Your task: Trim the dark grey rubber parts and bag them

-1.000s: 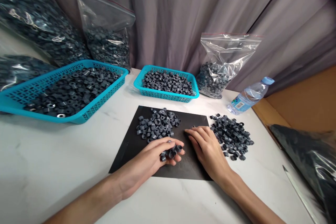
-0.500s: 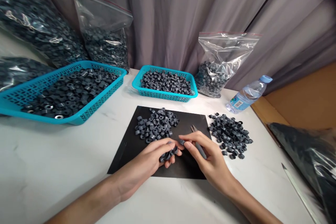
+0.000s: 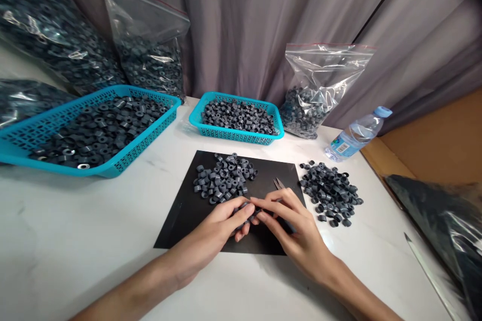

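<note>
I judge the work partway: 1 heap of grey rings (image 3: 224, 178) lies on the black mat (image 3: 183, 210), another heap (image 3: 331, 191) right of it on the worktop (image 3: 94, 225); which is finished, I can't tell. I have the left hand (image 3: 220, 225) curled around several rings, the right hand (image 3: 299, 223) seemingly pinching 1 beside them. 2 blue baskets (image 3: 241, 135) and the clear bags (image 3: 320, 72) hold plenty more.

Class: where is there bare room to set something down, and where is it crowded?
Widest: the white tabletop left of the black mat, in front of the larger blue basket. Narrower: between the smaller basket and the mat. Crowded: the back, with bags; the mat's middle, with gray pile, left hand and right hand.
</note>
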`<state>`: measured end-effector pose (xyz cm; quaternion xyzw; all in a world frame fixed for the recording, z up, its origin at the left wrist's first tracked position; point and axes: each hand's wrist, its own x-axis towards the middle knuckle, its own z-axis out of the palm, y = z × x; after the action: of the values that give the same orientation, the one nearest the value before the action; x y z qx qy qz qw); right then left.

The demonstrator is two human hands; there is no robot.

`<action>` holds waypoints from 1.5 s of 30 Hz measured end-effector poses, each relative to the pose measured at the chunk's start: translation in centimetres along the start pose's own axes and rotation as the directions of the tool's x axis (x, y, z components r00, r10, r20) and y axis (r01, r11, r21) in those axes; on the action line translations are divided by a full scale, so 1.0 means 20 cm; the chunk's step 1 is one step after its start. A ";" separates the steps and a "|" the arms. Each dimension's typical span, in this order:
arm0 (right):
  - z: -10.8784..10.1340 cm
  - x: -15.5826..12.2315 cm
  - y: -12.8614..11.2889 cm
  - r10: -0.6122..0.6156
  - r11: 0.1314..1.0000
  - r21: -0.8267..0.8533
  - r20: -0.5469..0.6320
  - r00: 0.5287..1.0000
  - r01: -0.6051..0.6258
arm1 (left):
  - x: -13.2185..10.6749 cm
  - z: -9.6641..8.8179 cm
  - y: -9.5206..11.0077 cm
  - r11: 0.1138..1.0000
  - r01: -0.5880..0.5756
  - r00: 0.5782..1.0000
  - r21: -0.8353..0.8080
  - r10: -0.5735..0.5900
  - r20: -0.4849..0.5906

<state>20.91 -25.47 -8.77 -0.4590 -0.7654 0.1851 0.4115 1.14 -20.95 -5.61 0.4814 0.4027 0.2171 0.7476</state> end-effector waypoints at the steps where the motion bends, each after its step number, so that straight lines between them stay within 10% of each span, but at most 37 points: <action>1: 0.00 -0.01 0.01 -0.032 0.999 -0.023 -0.022 0.999 0.031 | 0.00 0.00 0.00 1.000 0.000 1.000 -0.002 0.000 0.000; 14: 0.00 -0.01 -0.01 -0.240 0.955 -0.185 -0.014 0.971 0.233 | 0.01 0.01 -0.01 0.993 0.072 0.992 -0.094 -0.081 -0.094; 30: 0.01 -0.01 -0.01 0.182 0.949 0.290 -0.179 0.967 -0.125 | 0.01 0.02 0.03 0.991 0.065 0.996 -0.113 -0.071 -0.054; 45: -0.03 0.02 0.01 0.223 0.943 0.242 0.044 0.974 -0.227 | 0.02 0.02 0.00 0.998 0.049 0.998 -0.045 -0.051 -0.038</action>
<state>21.41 -25.05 -8.24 -0.4875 -0.6824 0.3276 0.4351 1.60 -20.88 -5.74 0.4504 0.4242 0.2163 0.7553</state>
